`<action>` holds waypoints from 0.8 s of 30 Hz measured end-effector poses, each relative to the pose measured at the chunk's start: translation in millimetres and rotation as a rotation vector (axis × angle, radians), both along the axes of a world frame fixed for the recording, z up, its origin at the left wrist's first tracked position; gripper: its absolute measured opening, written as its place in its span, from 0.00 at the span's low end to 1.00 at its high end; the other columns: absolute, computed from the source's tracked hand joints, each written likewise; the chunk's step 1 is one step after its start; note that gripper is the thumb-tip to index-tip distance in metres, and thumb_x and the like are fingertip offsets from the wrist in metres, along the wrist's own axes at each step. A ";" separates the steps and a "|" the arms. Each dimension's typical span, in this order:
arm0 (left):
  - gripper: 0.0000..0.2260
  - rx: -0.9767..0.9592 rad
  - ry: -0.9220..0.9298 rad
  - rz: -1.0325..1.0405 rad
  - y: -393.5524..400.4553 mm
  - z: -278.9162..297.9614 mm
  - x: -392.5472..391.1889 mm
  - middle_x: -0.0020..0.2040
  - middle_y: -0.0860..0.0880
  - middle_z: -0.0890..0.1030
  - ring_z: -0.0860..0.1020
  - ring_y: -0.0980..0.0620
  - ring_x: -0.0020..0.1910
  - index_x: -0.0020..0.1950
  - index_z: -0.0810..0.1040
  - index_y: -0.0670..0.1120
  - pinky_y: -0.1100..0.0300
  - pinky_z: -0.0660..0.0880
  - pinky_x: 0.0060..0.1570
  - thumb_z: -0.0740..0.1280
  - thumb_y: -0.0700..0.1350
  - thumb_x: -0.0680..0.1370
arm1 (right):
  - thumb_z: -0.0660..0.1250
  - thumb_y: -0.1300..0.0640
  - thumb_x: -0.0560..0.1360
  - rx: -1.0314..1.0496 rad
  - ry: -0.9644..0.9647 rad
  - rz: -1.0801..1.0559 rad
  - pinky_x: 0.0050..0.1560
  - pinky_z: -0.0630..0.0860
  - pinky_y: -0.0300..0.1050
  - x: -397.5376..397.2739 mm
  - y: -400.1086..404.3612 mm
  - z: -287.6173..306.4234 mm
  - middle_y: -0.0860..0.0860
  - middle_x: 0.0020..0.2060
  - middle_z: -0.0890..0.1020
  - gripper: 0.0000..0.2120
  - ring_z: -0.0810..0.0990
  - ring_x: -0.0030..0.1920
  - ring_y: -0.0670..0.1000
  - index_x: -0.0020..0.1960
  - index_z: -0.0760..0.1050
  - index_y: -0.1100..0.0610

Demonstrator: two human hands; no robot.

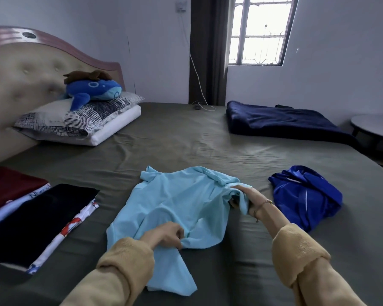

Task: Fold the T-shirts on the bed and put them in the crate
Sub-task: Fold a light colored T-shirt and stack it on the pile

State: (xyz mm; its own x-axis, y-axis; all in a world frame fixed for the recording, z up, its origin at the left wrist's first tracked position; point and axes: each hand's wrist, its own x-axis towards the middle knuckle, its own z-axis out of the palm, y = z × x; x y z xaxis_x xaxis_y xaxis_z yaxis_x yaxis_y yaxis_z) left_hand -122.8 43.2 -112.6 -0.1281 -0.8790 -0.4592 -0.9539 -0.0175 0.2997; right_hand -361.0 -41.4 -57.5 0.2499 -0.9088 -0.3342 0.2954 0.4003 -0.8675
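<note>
Sleeves, tan, both forearms reaching in from the near edge of the bed [208,140].

Left hand [166,236]: fingers curled, pinching a bunched fold of the light-blue shirt [175,202] near its lower hem.

Right hand [250,197]: fingers straight and together, laid over the shirt's right sleeve, which wraps round the palm edge; thumb hidden, so whether it grips cannot be told.

Light-blue shirt: centre of the bed, half spread, hem trailing toward the camera, collar away.

Royal-blue shirt [305,195]: crumpled, unfolded, just beside the right wrist.

Folded stack [38,215]: dark, white and red garments, left edge of the bed.

Crate: not in view.

Risks, as judged: the pinched hem may drag and wrinkle the body; the sleeve may slip off the flat hand and fold crooked; the right forearm may brush the royal-blue shirt.
</note>
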 end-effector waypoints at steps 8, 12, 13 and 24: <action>0.10 -0.153 0.406 0.460 -14.5 58.2 38.9 0.30 0.51 0.65 0.62 0.53 0.32 0.30 0.64 0.48 0.62 0.58 0.31 0.62 0.49 0.67 | 0.65 0.69 0.74 0.038 0.009 -0.026 0.28 0.78 0.40 35.0 -0.1 20.5 0.59 0.36 0.77 0.05 0.78 0.33 0.52 0.45 0.70 0.62; 0.15 -0.244 0.252 0.410 -27.8 78.9 84.3 0.38 0.48 0.76 0.74 0.50 0.37 0.39 0.75 0.44 0.58 0.68 0.36 0.65 0.51 0.57 | 0.63 0.67 0.76 -0.031 -0.109 -0.172 0.29 0.79 0.38 71.0 -12.5 35.8 0.58 0.39 0.77 0.03 0.78 0.38 0.50 0.48 0.70 0.65; 0.10 -0.308 0.173 0.419 -32.1 81.5 94.6 0.39 0.47 0.77 0.75 0.47 0.38 0.37 0.74 0.44 0.58 0.68 0.36 0.65 0.48 0.61 | 0.61 0.67 0.77 -0.064 -0.110 -0.174 0.30 0.79 0.37 78.3 -16.8 41.2 0.57 0.39 0.76 0.00 0.77 0.38 0.50 0.47 0.70 0.64; 0.08 -0.543 0.037 0.673 -92.5 129.0 199.4 0.58 0.45 0.79 0.76 0.44 0.59 0.53 0.79 0.48 0.55 0.72 0.54 0.62 0.42 0.76 | 0.54 0.79 0.73 -0.339 -0.332 -0.482 0.33 0.81 0.41 134.2 -90.2 131.9 0.56 0.38 0.71 0.20 0.78 0.28 0.47 0.43 0.63 0.53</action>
State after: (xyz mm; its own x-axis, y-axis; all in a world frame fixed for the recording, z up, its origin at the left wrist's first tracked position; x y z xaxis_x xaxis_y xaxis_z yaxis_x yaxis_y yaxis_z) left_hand 76.6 -49.3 16.5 0.4920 -0.8696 0.0406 -0.7812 -0.4205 0.4614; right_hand -226.8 -131.7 74.5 -0.1695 -0.9854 0.0135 0.6452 -0.1213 -0.7543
